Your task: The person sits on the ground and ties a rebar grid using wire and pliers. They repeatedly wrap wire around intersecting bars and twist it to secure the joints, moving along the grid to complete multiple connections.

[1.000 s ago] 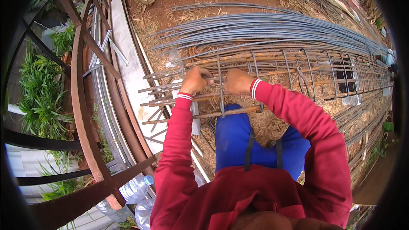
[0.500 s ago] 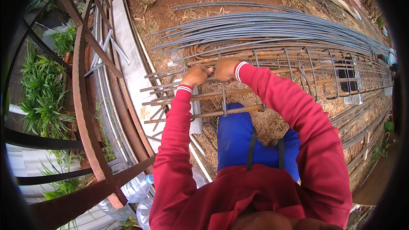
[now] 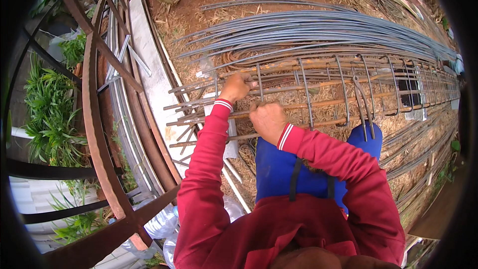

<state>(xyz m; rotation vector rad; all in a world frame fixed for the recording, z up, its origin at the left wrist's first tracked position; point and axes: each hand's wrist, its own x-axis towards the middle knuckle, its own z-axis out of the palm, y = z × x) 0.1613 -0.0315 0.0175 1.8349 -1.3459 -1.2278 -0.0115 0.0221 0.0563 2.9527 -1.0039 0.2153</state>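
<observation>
A long rebar cage (image 3: 323,105) of rusty lengthwise bars and square stirrups lies across in front of me. My left hand (image 3: 237,87) is at its left part, fingers bent together beside a stirrup (image 3: 259,80); whatever they pinch is hidden. Lower and nearer me, my right hand (image 3: 269,121) is closed in a fist round the lower part of that same stirrup, over the near bars. A pair of pincers (image 3: 360,100) hangs from the cage to the right, handles downward over my blue-trousered knee (image 3: 369,144).
Behind the cage lies a bundle of grey rebar (image 3: 308,32). On the left stand a rusty metal frame (image 3: 94,119) and a pale board (image 3: 149,65). Plastic bottles (image 3: 163,223) lie at lower left. More thin rods (image 3: 423,144) lie on the right.
My right hand has moved down and toward me along the stirrup, away from my left hand. The left hand has shifted slightly right. The pincers' handles and my right knee now show at right.
</observation>
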